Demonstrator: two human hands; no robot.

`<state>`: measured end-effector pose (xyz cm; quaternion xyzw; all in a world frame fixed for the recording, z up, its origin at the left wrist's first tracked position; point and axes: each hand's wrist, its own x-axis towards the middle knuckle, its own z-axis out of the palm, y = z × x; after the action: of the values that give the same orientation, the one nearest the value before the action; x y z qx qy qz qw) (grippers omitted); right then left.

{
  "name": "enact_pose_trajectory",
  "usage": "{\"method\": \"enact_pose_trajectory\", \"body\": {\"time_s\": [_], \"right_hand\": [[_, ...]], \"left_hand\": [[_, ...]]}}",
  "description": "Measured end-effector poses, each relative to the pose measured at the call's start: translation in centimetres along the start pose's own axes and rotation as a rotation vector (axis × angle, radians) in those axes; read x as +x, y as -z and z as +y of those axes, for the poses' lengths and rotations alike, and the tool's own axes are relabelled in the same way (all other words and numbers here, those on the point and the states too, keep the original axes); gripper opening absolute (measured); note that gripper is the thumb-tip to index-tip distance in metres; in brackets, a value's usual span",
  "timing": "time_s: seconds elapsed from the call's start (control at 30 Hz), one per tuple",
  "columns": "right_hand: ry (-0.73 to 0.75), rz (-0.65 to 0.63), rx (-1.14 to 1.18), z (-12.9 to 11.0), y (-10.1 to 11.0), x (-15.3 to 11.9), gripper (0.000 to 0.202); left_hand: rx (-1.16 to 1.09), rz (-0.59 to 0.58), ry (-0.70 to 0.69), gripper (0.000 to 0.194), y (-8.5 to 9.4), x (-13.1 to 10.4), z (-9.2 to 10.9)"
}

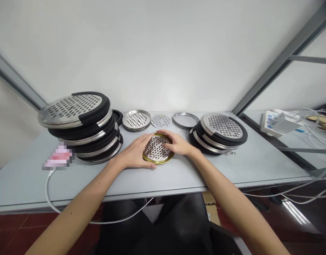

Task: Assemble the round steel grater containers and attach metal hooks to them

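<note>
A grey bench [179, 174] stands against a white wall [157, 56]. At its left, a tall, uneven stack [84, 134] of round, black-edged metal pieces leans, a slotted plate on top. In front lies a blurred pink item [59, 156] with a white cable [47, 187]. Beside the stack, toward the wall, come a black ring [120, 119], a slotted dish [136, 120], a flat slotted plate [161, 121] and a plain silver ring [185, 127]. Nearer, at the middle of the bench, sits a gold-rimmed disc [157, 148]. The left hand [136, 152] curves round its left edge, its grip closed on the rim; the right hand's [177, 142] grip holds the far right edge, thumb on the slotted face. Just right is a lower stack [218, 134]; farther right, a power strip [270, 124].
</note>
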<state>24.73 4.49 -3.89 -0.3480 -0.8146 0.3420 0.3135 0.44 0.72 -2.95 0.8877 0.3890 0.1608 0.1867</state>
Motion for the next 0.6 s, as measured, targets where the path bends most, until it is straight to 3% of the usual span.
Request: {"method": "enact_pose_trajectory", "body": {"time_s": [0.17,0.33,0.6], "right_hand": [[-0.035,0.173,-0.290,0.2,1.3,0.0,0.035],[-0.048,0.142,-0.429,-0.6,1.7,-0.2,0.031],[-0.158,0.110,-0.587,-1.4,0.8,-1.4,0.030]], "left_hand": [[0.010,-0.007,0.015,0.118,0.5,-0.1,0.1],[0.010,0.013,0.006,0.114,0.5,-0.1,0.1],[0.032,0.056,0.020,0.112,-0.4,0.1,-0.1]]}}
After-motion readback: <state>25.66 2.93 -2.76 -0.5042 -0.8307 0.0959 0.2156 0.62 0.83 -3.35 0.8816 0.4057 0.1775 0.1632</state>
